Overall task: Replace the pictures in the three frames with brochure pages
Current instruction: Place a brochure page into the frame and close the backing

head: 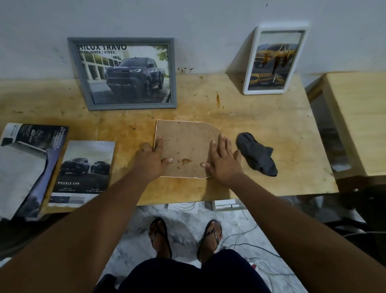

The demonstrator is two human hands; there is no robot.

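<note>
Yellow-tan wooden counter (266,118), blotched with darker orange-brown stains; mottled brown board (187,144) with a thin pale edge and rusty spots; dark grey cloth (257,154). The grey frame (134,106) shows a dark blue-grey pickup under dark lettering, with pale green and white behind; the white frame (250,64) shows a yellow vehicle on grey; one brochure (84,174) is black and grey with white lettering; the second brochure (40,137) is dark with a dull grey-white flap. The wall (193,24) is pale grey with brown spatter; the floor (184,225) is white, marbled with grey.
</note>
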